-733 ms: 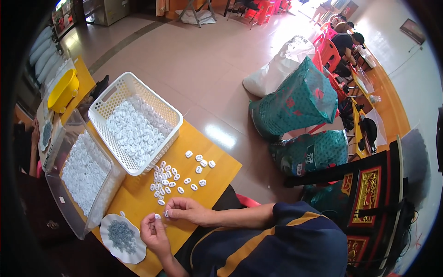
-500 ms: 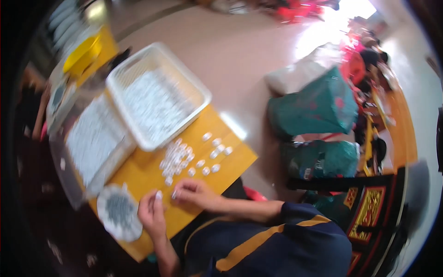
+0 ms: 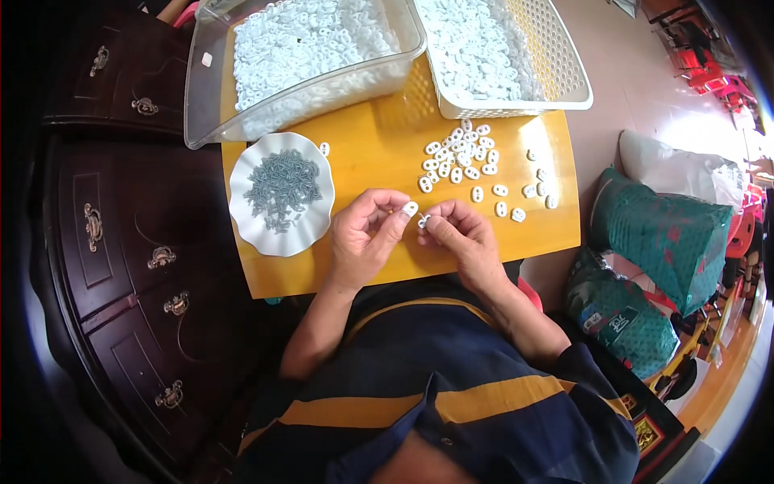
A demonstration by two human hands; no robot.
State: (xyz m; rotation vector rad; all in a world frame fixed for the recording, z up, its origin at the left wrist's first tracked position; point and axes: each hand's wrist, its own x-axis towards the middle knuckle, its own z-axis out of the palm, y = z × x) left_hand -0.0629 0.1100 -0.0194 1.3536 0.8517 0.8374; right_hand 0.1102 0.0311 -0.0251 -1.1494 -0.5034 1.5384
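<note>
Over the near part of the yellow wooden table (image 3: 379, 137), my left hand (image 3: 367, 234) pinches a small white oval piece with holes (image 3: 410, 208) between thumb and forefinger. Just right of it, my right hand (image 3: 463, 238) closes its fingertips on a smaller white piece (image 3: 423, 219), whose exact kind I cannot make out. The two pieces are close together but look apart. Beyond my right hand lies a loose pile of white two-holed oval pieces (image 3: 458, 153), with several more scattered to its right. Left of my left hand, a white wavy-rimmed plate (image 3: 246, 222) holds small grey spring-like bits (image 3: 282, 185).
A clear plastic bin (image 3: 322, 97) and a white perforated basket (image 3: 516, 105), both full of small white parts, stand at the far side. Dark drawers (image 3: 129, 266) flank the left. Green bags (image 3: 661, 234) and a whitish sack (image 3: 685, 165) are on the right.
The head view has turned, so the table now appears squarer in front of me. Both hands stay close together, each still pinching a small white piece.
</note>
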